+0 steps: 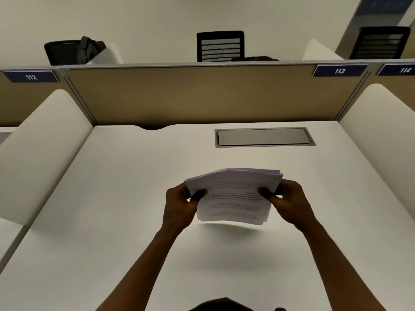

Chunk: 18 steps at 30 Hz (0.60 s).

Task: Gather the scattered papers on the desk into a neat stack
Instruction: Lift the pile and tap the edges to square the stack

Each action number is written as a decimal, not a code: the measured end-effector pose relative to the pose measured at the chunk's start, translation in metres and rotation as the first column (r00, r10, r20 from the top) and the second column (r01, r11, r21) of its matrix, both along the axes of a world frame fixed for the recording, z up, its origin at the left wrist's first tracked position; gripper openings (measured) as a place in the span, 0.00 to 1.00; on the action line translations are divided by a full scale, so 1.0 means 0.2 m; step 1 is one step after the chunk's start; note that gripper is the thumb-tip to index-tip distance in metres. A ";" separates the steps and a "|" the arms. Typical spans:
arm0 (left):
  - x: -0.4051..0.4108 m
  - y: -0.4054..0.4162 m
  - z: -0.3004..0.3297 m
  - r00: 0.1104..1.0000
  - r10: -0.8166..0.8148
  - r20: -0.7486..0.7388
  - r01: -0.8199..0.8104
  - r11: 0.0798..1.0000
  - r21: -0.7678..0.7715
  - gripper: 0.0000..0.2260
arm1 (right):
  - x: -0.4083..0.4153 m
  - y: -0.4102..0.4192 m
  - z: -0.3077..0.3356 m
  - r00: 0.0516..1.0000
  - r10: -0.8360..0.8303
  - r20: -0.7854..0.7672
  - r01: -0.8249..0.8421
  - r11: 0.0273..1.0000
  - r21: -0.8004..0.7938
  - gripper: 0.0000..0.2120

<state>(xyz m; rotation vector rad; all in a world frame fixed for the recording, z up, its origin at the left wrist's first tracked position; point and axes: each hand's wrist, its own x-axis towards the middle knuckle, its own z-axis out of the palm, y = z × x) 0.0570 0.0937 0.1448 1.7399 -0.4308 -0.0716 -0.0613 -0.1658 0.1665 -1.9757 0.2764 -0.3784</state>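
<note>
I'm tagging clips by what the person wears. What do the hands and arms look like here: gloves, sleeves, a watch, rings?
Both arms are bare from the bottom edge of the frame up to the wrists: no sleeves show. The left hand and right hand wear no gloves. No watch, bracelet or wristband shows on either wrist. The dim light leaves the fingers too dark to rule out a thin ring.

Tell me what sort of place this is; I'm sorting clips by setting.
Probably a shared office or study hall: numbered partition panels such as 113, a white desk between side dividers, and mesh office chairs beyond.
</note>
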 end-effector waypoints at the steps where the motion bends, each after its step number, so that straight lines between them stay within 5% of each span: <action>1: 0.00 0.00 -0.01 1.000 -0.003 0.000 0.003 1.000 0.024 0.20 | -0.01 0.01 -0.04 1.000 -0.014 -0.023 0.014 1.000 0.002 0.11; 4: -0.01 0.00 -0.06 0.999 -0.033 -0.039 0.036 0.997 0.075 0.24 | -0.02 0.03 -0.14 0.991 -0.071 -0.117 0.072 0.997 0.006 0.08; 9: -0.01 0.01 -0.04 1.000 -0.025 0.019 0.024 0.999 0.047 0.21 | -0.03 0.00 -0.11 0.997 -0.080 0.010 0.080 0.996 -0.047 0.15; 14: -0.04 0.02 -0.09 0.999 -0.028 -0.029 0.029 0.997 0.065 0.25 | -0.06 0.04 -0.21 0.994 -0.097 -0.041 0.095 0.995 -0.029 0.05; 18: -0.03 0.02 -0.08 1.000 -0.022 0.012 0.021 0.999 0.034 0.21 | -0.05 0.02 -0.19 0.992 -0.128 -0.003 0.128 0.991 -0.030 0.08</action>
